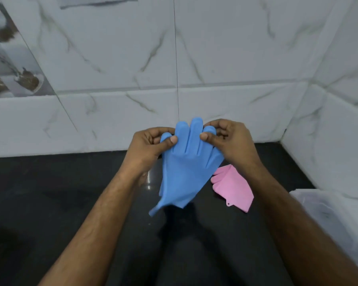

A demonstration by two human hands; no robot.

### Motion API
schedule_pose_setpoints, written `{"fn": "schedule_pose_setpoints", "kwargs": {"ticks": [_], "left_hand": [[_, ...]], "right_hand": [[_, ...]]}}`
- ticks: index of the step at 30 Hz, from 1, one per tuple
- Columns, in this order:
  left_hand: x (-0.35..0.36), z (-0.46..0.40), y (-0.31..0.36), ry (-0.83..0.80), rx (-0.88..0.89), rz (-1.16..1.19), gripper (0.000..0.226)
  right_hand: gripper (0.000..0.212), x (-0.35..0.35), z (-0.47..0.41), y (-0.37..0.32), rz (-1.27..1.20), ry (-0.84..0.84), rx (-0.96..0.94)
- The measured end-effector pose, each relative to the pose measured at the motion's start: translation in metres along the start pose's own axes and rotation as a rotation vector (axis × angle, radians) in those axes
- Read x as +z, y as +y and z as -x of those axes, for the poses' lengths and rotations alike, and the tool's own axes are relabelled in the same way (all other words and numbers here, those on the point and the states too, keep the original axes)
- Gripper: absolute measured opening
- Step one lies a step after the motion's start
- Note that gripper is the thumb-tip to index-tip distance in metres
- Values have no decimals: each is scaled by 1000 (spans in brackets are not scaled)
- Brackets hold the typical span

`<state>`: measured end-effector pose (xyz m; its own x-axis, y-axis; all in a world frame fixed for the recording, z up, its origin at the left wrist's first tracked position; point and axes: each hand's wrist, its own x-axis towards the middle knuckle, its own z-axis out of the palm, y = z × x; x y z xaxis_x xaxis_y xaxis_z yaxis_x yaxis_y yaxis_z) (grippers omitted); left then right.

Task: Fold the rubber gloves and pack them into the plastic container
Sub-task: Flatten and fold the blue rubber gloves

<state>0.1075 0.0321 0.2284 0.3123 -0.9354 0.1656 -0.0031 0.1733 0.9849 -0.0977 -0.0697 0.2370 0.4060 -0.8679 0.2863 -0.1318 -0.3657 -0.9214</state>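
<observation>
The left hand (pixel 151 144) pinches the flat blue rubber glove (pixel 186 168) at its outermost finger on the nine o'clock side, thumb pressed on the front and the other fingers curled behind. The right hand (pixel 229 139) does the same on the three o'clock side, its thumb pressing the front of the glove's outer finger while its curled fingers close behind. Between the two hands the blue rubber glove hangs in the air above the glossy black stone counter (pixel 70 203), its fingers pointing to twelve o'clock and its cuff drooping toward six o'clock, the lower corner swinging out toward seven o'clock. Both bare forearms run in from the bottom edge, one from seven o'clock and one from five o'clock. Just beside the blue glove, at about four o'clock from it, a pink rubber glove (pixel 233 187) lies flat on the counter, its fingers toward ten o'clock and partly hidden behind the right wrist. Farther out at three to four o'clock, by the right forearm, stands the translucent white plastic container (pixel 327 213), blurred and cut by the frame edge; what it holds cannot be told. White marble-veined wall tiles (pixel 215 58) rise behind the counter at twelve o'clock.
</observation>
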Motion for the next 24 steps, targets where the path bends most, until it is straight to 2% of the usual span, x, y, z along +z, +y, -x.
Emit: {"fn": "schedule_pose_setpoints", "kwargs": {"ticks": [3,6,9,12,15,18,21,24], "left_hand": [[11,-20,39,-7,90,-24,17],[22,-39,67,-6,94,-50,16],[31,-51,83,0,94,-95,18],[35,-57,93,3,109,-61,17],[39,-57,95,18,124,-102,12],[42,-56,95,19,109,-122,20],[46,-53,92,-19,139,-189,31],[47,-49,92,-41,186,-146,39]], "right_hand": [[25,-24,-20,-30,-12,65,-90],[24,-41,-37,-55,27,117,-150],[20,-53,-49,-74,183,92,-199],[22,-63,-58,-87,163,144,-213],[22,-68,-62,-94,257,102,-236],[22,-69,-66,-98,183,146,-219],[23,-63,-65,-103,253,129,-244],[25,-57,-62,-108,228,130,-259]]}}
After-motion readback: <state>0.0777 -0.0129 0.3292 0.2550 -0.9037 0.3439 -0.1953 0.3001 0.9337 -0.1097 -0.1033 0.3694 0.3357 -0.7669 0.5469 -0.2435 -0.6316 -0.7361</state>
